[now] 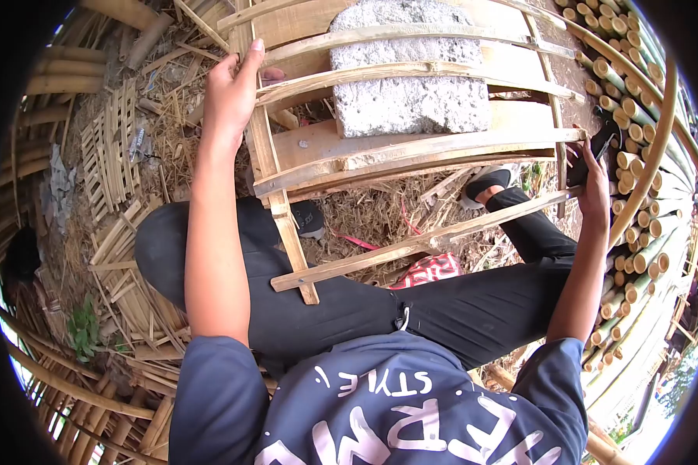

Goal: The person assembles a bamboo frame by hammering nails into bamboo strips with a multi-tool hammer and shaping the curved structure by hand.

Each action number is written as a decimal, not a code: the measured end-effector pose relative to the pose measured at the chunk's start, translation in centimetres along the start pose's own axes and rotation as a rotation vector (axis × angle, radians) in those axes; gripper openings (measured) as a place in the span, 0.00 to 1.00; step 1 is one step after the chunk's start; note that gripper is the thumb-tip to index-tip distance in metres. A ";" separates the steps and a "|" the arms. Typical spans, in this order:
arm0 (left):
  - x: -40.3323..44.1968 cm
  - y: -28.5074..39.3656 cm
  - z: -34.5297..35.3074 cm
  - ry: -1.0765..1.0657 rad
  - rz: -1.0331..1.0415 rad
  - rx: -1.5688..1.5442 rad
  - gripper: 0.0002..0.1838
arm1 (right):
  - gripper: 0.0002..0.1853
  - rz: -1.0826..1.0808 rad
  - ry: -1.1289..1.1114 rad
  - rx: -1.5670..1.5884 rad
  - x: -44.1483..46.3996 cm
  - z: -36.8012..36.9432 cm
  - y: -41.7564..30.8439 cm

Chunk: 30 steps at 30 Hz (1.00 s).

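Observation:
A ladder-like bamboo frame, made of several split slats across two side rails, lies in front of me, its near end over my lap. My left hand is closed around the left rail, thumb on top and fingertips showing beyond it. At the right ends of the near slats, my right hand grips the frame's edge; some of its fingers are hidden. A rough grey concrete block shows beneath the slats, resting on a wooden board.
Cut bamboo poles are stacked at the right. Bamboo scraps and woven strips litter the ground at the left. A red and white patterned item lies between my legs, under the nearest slat. Bamboo poles stand at the lower left.

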<state>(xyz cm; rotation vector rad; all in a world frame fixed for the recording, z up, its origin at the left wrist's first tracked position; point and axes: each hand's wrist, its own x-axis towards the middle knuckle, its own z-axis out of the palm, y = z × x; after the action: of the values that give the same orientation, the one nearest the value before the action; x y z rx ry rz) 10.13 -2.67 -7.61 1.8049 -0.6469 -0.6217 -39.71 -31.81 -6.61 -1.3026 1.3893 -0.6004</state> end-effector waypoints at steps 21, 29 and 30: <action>0.2 0.0 -2.3 0.131 -0.177 -0.062 0.49 | 0.19 -0.004 -0.024 0.198 -0.1 -0.2 -0.3; -1.5 3.1 -4.6 0.316 -0.100 -0.234 0.47 | 0.18 -0.005 -0.056 0.195 -1.0 0.1 -0.9; -1.4 3.0 -4.7 0.309 -0.098 -0.232 0.47 | 0.18 0.000 -0.057 0.193 -1.0 0.1 -1.1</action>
<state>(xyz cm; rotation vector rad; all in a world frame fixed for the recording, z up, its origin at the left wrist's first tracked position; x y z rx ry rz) 11.94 0.62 -3.27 1.6749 -0.2673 -0.4490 -39.39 -31.17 -5.30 -1.1565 1.2524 -0.6751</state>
